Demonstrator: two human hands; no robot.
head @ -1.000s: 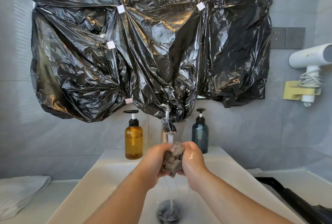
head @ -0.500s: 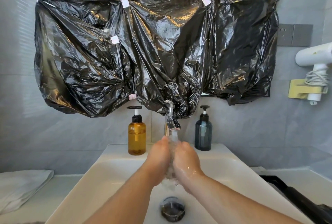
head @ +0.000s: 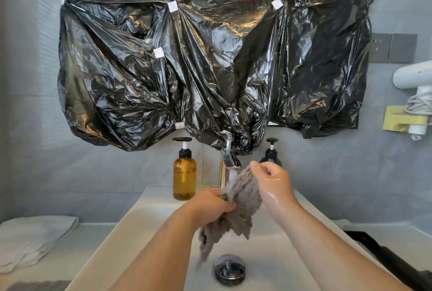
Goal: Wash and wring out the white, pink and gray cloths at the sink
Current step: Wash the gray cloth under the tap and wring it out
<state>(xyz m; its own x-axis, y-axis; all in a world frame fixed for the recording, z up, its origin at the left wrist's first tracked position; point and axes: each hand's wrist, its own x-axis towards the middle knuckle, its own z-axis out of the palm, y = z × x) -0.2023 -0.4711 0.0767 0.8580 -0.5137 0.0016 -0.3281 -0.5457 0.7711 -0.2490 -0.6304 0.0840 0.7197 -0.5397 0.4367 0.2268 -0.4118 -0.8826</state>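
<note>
A wet gray cloth (head: 243,206) hangs over the white sink (head: 145,220), just below the chrome faucet (head: 228,164). My right hand (head: 271,178) pinches its top corner up near the spout. My left hand (head: 210,206) grips the cloth lower down on its left side, and the loose end dangles toward the chrome drain (head: 229,269). A folded white cloth (head: 32,237) lies on the counter at the left. No pink cloth is in view.
An amber pump bottle (head: 184,174) stands left of the faucet, a dark blue pump bottle (head: 271,155) behind my right hand. Black plastic sheeting (head: 210,57) covers the wall above. A white hair dryer (head: 413,80) hangs at the right; a dark object (head: 392,258) lies on the right counter.
The cloth was balled up between both hands under the faucet. Now my hands have pulled apart, the right one higher, and the cloth hangs spread out between them.
</note>
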